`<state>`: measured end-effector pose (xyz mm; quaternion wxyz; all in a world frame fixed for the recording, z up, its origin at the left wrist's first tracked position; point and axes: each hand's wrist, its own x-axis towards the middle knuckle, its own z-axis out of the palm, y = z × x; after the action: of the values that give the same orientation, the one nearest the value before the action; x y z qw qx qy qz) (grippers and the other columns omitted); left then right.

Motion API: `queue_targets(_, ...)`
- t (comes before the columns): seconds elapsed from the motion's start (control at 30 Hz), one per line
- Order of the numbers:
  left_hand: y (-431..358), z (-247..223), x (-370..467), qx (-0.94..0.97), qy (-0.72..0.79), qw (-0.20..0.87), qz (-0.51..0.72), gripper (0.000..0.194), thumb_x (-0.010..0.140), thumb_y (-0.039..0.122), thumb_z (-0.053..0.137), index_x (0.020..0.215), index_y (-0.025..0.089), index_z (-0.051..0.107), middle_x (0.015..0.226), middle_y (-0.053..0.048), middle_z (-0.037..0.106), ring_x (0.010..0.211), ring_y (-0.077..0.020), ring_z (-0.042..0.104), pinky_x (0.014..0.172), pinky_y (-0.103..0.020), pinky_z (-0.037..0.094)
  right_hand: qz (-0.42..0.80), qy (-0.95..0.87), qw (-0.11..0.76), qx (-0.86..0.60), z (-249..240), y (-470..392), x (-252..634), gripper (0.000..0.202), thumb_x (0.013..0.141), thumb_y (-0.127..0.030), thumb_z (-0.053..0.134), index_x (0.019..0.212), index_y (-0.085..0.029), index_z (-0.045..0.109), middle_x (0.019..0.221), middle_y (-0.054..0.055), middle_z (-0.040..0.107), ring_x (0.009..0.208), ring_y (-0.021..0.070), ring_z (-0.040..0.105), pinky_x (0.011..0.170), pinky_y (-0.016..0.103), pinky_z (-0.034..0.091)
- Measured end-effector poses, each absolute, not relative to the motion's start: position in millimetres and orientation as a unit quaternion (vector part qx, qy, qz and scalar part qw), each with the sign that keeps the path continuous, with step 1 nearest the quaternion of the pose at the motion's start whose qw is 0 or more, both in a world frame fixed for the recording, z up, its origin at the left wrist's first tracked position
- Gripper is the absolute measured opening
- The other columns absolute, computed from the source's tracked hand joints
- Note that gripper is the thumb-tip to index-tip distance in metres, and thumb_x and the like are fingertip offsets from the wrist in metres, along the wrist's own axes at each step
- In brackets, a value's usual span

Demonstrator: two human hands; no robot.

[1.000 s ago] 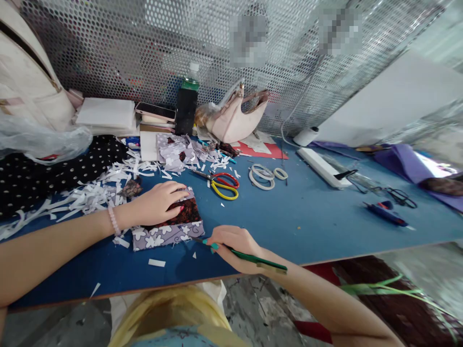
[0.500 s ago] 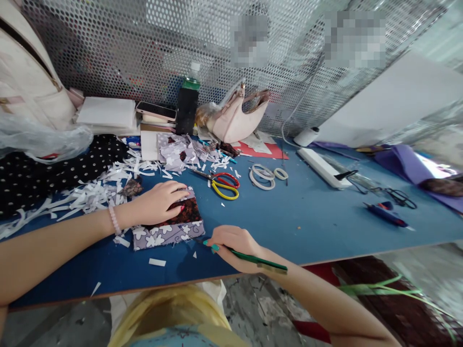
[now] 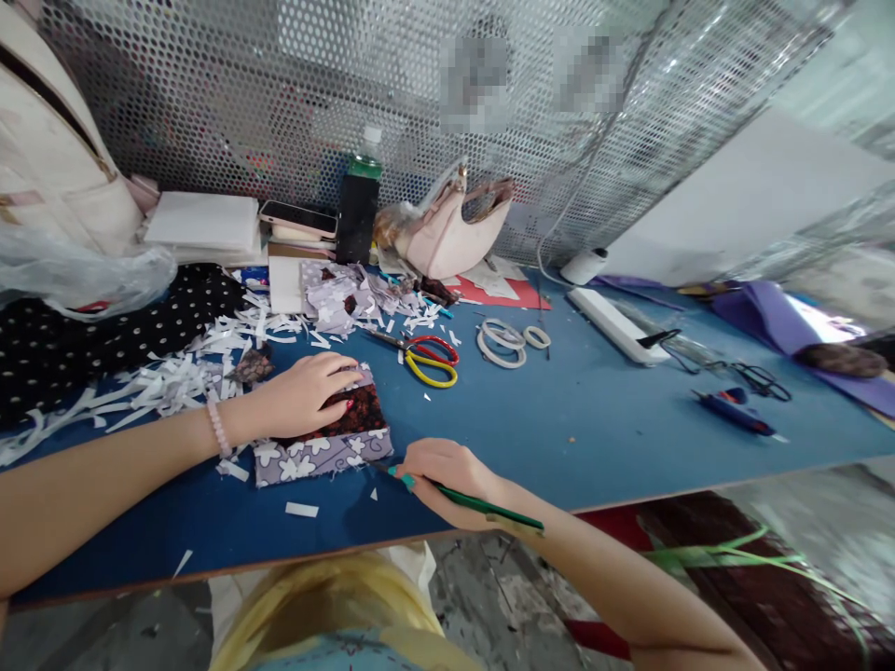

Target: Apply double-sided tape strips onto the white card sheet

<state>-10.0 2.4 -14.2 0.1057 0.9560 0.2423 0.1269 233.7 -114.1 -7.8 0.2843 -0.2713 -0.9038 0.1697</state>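
A fabric piece [image 3: 300,460], lilac with white flowers around a dark red-brown patterned middle, lies flat near the front edge of the blue table [image 3: 517,438]. My left hand [image 3: 316,393] rests on its upper part, palm down with the fingers apart. Just right of the fabric, my right hand [image 3: 444,480] pinches a thin green-handled tool [image 3: 489,508]. The tool's tip points left at the lower right corner of the fabric; whether it touches is too small to tell. Scissors [image 3: 428,362] with red and yellow handles lie behind my hands.
White paper strips [image 3: 168,373] spread at the left beside black dotted cloth [image 3: 188,308]. Farther back stand a bottle [image 3: 358,214] and a pale pink bag [image 3: 454,233]. Rolls of tape [image 3: 502,343], a power strip [image 3: 615,326] and a blue cutter [image 3: 734,413] lie to the right.
The whole view has shifted slightly. My left hand stays on the fabric, and my right hand keeps the green tool at nearly the same spot.
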Motion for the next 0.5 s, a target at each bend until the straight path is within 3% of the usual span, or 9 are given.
queue_targets(0.37, -2.0, -8.4, -12.2, 0.973, 0.168, 0.019, 0.155, 0.031, 0.098, 0.02, 0.042, 0.119, 0.014, 0.064, 0.135, -0.014, 0.06, 0.126, -0.0286, 0.052, 0.106, -0.047, 0.043, 0.126, -0.9, 0.348, -0.231, -14.8, -112.7, 233.9, 0.022, 0.096, -0.014, 0.036, 0.095, -0.017, 0.058, 0.069, 0.006, 0.066, 0.064, 0.0143, 0.061, 0.063, 0.025, 0.049)
queue_targets(0.5, -2.6, -8.2, -12.5, 0.974, 0.166, 0.048, 0.144, 0.03, 0.096, 0.022, 0.046, 0.118, 0.014, 0.065, 0.127, -0.012, 0.066, 0.119, -0.0259, 0.059, 0.104, -0.043, 0.047, 0.153, -0.886, 0.374, -0.23, -12.9, -108.2, 237.8, 0.024, 0.101, -0.021, 0.034, 0.102, -0.017, 0.058, 0.068, 0.004, 0.067, 0.062, 0.0135, 0.061, 0.061, 0.024, 0.049)
